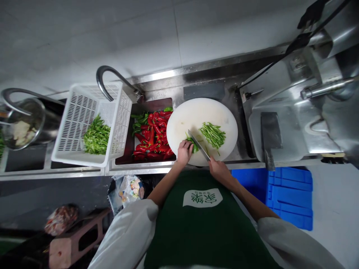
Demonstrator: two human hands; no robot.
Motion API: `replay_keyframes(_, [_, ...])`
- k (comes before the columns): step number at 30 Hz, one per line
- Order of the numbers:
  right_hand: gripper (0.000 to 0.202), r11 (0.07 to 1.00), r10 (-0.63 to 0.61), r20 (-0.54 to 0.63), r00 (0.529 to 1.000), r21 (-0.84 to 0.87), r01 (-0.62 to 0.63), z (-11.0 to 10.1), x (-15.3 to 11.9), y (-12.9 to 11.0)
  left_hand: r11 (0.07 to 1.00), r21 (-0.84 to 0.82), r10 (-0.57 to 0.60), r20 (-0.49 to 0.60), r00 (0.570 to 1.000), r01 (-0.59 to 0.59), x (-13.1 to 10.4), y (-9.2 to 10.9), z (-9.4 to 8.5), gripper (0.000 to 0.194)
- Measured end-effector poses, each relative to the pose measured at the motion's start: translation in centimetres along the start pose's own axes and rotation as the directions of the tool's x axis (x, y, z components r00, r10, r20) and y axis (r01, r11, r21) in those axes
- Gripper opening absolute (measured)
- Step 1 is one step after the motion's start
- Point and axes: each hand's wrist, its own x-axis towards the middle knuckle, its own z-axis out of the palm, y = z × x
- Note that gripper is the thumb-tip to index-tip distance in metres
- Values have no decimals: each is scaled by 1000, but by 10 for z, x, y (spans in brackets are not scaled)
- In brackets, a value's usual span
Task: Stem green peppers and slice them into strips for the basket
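Observation:
A round white cutting board (179,127) lies on the steel counter. My left hand (185,152) is closed on a green pepper (193,145) at the board's lower left. My right hand (219,169) grips the handle of a knife (198,145), whose blade lies slantwise beside the held pepper, its tip pointing up and left. To the right of the blade rests a pile of green pepper strips (213,135). Red peppers (157,134) and some green peppers (138,123) fill the sink just left of the board.
A white plastic basket (75,123) with cut greens stands left of the sink, beneath a curved faucet (102,80). Farther left is a metal pot (42,119). A cleaver (270,130) lies on the right. Blue crates (291,198) sit below the counter.

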Motion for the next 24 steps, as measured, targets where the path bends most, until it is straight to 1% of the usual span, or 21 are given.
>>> replay_keyframes(2, [33, 1000, 5, 1, 1000, 4, -5, -1, 0, 0, 999, -45, -20, 48, 999, 23, 0, 1, -3, 24])
replay_keyframes(4, [33, 1000, 6, 5, 1000, 10, -6, -3, 0, 0, 996, -82, -17, 76, 997, 24, 2, -1, -4, 25])
replay_keyframes(8, [35, 1000, -8, -2, 1000, 13, 8, -1, 0, 1, 991, -132, -13, 84, 996, 24, 6, -4, 0, 28])
replay_keyframes(11, [34, 1000, -9, 0, 1000, 3, 9, -1, 2, 2, 981, -184, -40, 104, 994, 59, 7, -2, 2, 31])
replay_keyframes(13, [32, 1000, -11, 8, 1000, -6, 11, -4, 3, 4, 974, -208, -64, 111, 992, 86, 8, 0, 2, 31])
replay_keyframes(16, [32, 999, -13, 20, 1000, -51, 14, -12, 1, 7, 973, -205, -81, 126, 989, 106, 10, 3, 2, 28])
replay_keyframes(19, [33, 992, -13, 23, 1000, -124, 16, -18, -6, 10, 980, -176, -75, 138, 988, 99, 12, 4, 3, 24])
replay_keyframes(21, [33, 986, -26, 32, 999, -161, 31, -17, -13, 11, 982, -163, -73, 139, 988, 95, 13, 5, 4, 23])
replay_keyframes(24, [35, 980, -39, 44, 998, -192, 47, -13, -20, 9, 976, -176, -102, 154, 983, 129, 14, 6, 5, 20])
